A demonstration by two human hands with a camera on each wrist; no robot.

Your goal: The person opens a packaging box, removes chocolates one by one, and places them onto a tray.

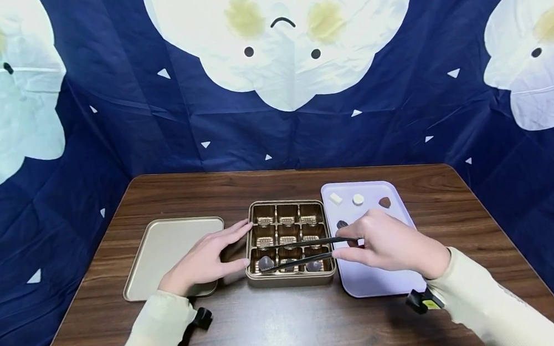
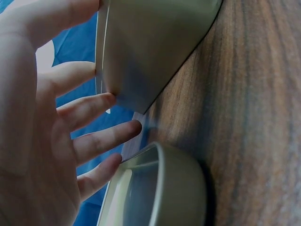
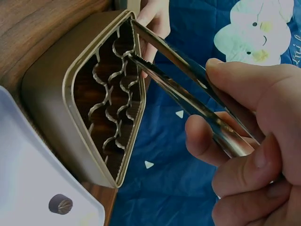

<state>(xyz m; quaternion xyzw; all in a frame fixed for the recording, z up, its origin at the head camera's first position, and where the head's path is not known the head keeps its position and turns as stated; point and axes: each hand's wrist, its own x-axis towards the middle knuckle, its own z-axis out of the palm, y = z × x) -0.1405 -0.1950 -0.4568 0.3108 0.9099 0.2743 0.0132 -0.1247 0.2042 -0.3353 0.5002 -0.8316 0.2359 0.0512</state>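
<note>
A gold tin box (image 1: 292, 282) with a nine-compartment insert stands mid-table. My right hand (image 1: 389, 243) holds metal tongs (image 1: 309, 243) whose arms stretch leftward over the box, tips apart. In the head view a dark round chocolate (image 1: 265, 262) in the front left compartment appears between the tips; whether they touch it I cannot tell. Another dark chocolate (image 1: 314, 266) sits in the front right compartment. The front middle one is partly hidden by the tongs. My left hand (image 1: 207, 260) has its fingers extended, with fingertips at the box's left side; in the left wrist view they touch its rim (image 2: 101, 61).
Right of the box lies a lilac tray (image 1: 383, 282) with a white square piece (image 1: 335, 198), a white round piece (image 1: 357, 199), a brown piece (image 1: 384, 202) and a dark round chocolate (image 1: 342, 224). A shallow gold lid (image 1: 174, 250) lies left, partly under my left forearm.
</note>
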